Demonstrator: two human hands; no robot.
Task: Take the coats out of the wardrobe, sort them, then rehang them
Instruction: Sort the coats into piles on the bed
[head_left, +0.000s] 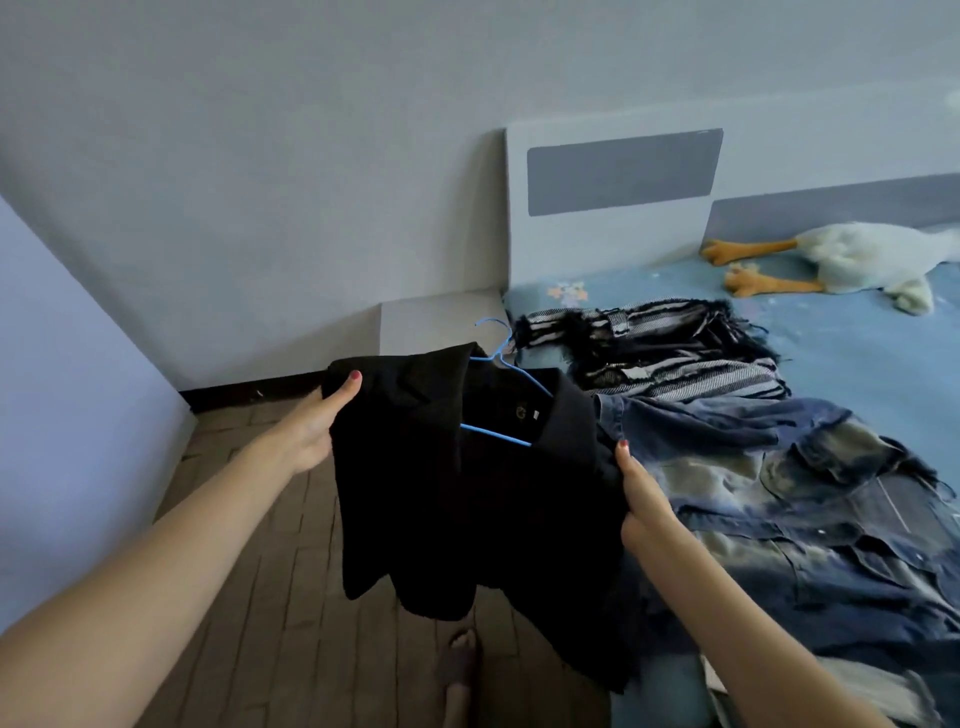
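Fingers of the left hand (317, 421) and right hand (641, 493) pinch opposite shoulders of a black coat (467, 493) on a blue hanger (498, 364), held just beside the bed (857, 338) edge, above the floor

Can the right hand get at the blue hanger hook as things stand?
Probably yes, but not yet: the right hand grips the black coat's shoulder. The blue hanger hook sticks up clear above the collar, nothing covering it; that grip must let go first.
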